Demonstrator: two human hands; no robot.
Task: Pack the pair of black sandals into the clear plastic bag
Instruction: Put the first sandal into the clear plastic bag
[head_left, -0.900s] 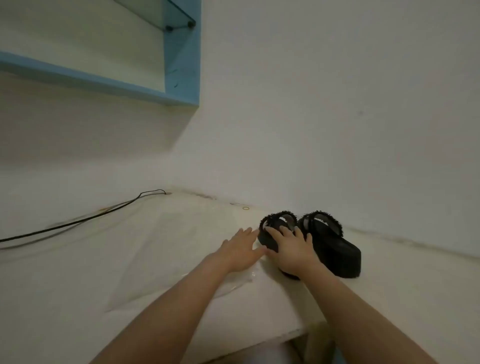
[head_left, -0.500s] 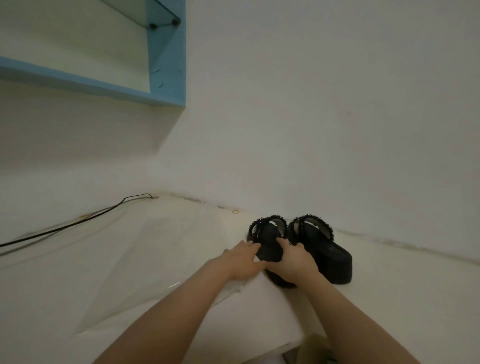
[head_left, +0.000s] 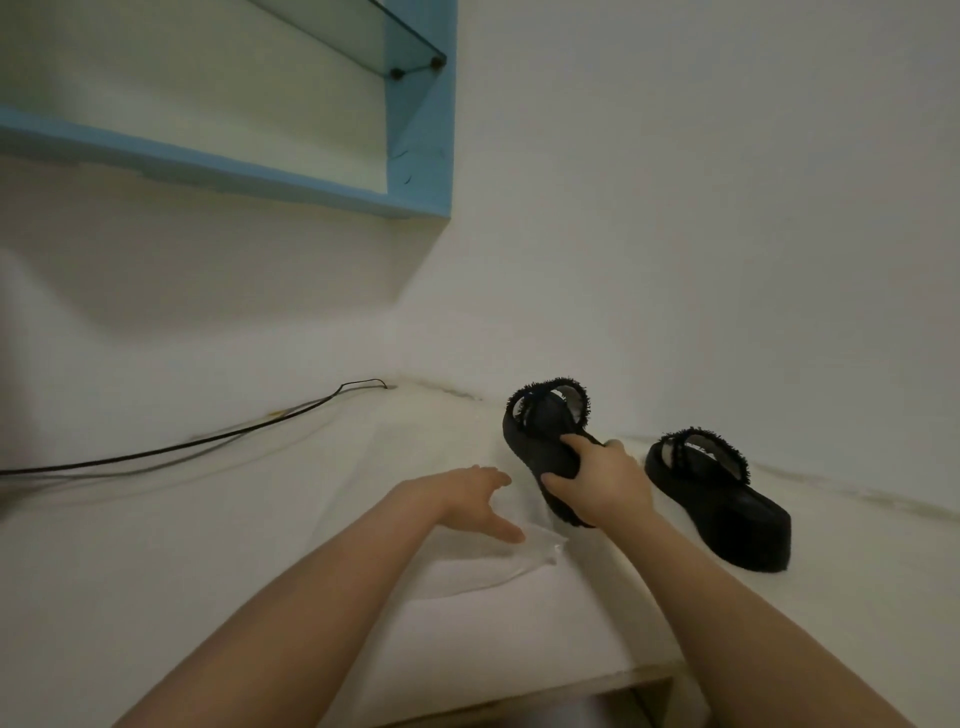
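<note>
Two black platform sandals with fringed straps are on the white counter. My right hand (head_left: 597, 480) grips the left sandal (head_left: 540, 431) by its sole and holds it tilted, lifted off the surface. The other sandal (head_left: 722, 493) stands flat to the right, apart from my hand. A clear plastic bag (head_left: 415, 483) lies flat on the counter to the left, hard to see against the white. My left hand (head_left: 467, 499) rests on the bag's near right corner, fingers spread.
A black cable (head_left: 208, 441) runs along the counter's back left toward the wall corner. A blue-framed glass shelf (head_left: 415, 130) hangs on the wall above. The counter's front edge (head_left: 571, 686) is close below my arms. The white wall stands right behind the sandals.
My right hand has closed on the left sandal and lifted it up and away from its mate. My left hand stays on the bag's edge. The camera has shifted.
</note>
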